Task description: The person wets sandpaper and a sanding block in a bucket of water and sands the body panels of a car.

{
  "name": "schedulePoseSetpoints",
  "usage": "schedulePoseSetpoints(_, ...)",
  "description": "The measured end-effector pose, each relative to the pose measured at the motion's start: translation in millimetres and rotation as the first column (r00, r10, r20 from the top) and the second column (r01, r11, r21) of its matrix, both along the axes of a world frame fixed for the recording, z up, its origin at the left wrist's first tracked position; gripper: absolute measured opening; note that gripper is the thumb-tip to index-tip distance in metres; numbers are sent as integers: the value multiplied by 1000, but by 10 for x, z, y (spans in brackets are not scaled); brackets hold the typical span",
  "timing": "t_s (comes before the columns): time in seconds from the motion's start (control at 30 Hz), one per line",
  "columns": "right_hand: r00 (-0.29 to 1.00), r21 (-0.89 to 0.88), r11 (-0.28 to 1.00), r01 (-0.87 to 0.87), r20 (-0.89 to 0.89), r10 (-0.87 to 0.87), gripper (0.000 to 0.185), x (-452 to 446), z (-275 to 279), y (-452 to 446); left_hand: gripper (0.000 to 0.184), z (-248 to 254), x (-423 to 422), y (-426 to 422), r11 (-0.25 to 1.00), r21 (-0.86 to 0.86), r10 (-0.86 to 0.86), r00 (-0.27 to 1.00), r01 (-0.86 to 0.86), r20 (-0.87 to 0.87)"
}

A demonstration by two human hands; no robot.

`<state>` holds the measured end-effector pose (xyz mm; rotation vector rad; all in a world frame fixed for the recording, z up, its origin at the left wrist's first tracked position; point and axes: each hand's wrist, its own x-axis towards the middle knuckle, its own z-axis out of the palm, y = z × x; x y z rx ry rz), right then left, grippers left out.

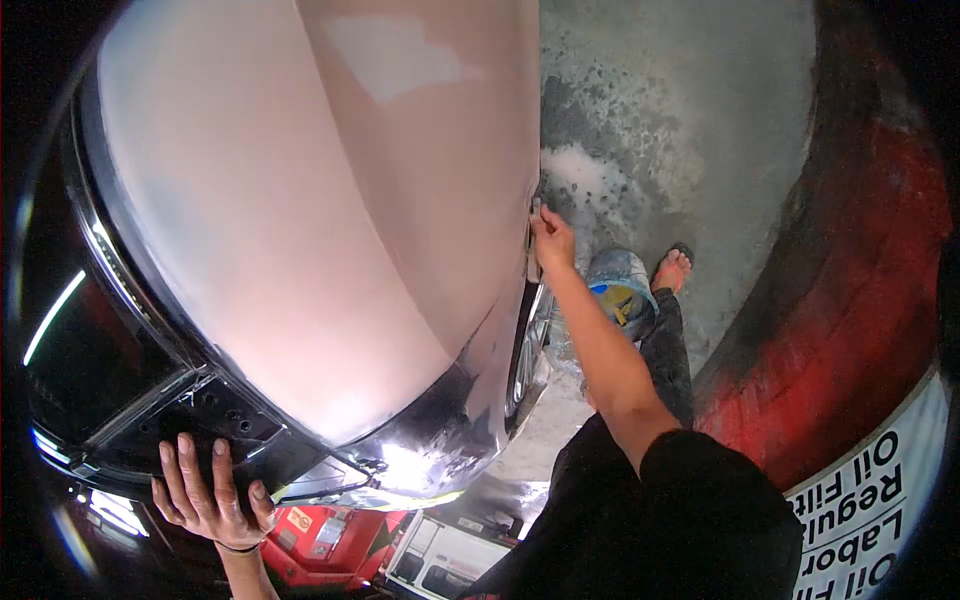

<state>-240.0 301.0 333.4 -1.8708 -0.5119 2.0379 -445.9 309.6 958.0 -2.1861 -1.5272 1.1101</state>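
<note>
A car door panel [400, 200] coated in matte pinkish filler or primer fills the middle, with a crease along its length and a paler patch. My left hand [212, 492] lies with fingers spread on the black corner trim [215, 412] beside the side window. At the panel's right edge my right hand [552, 240] is closed, fingers pinched together. A thin greyish strip [534, 262] shows beside those fingers; whether they grip it or the panel's edge cannot be made out.
Below my right forearm stands a bucket [618, 268] with blue and yellow things inside, near a sandaled foot [674, 266]. The concrete floor [740, 170] has white splashes. A red-black wall [850, 290] and lettered sign [870, 500] lie right; red equipment [325, 540] stands at the bottom.
</note>
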Motion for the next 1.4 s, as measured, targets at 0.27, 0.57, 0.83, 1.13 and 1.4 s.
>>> schedulePoseSetpoints(0.27,993,155,982,-109,-26,115,50,386,1775,-729,58,-18,6,18,1000,3,1,1000,-1,6)
schedulePoseSetpoints(0.57,999,92,995,-27,40,23,45,1,158,-285,59,-58,44,76,999,2,-36,999,37,-27)
schedulePoseSetpoints(0.83,985,372,917,-142,149,92,48,333,1620,-1011,59,-67,72,98,1000,-6,-14,1000,14,-25)
schedulePoseSetpoints(1.13,987,262,961,-89,151,50,42,-38,167,-534,60,-47,55,70,1000,-12,-14,999,13,-43)
schedulePoseSetpoints(1.4,993,382,924,-33,118,-13,44,96,742,-626,60,-49,66,94,1000,-22,-17,999,16,-50)
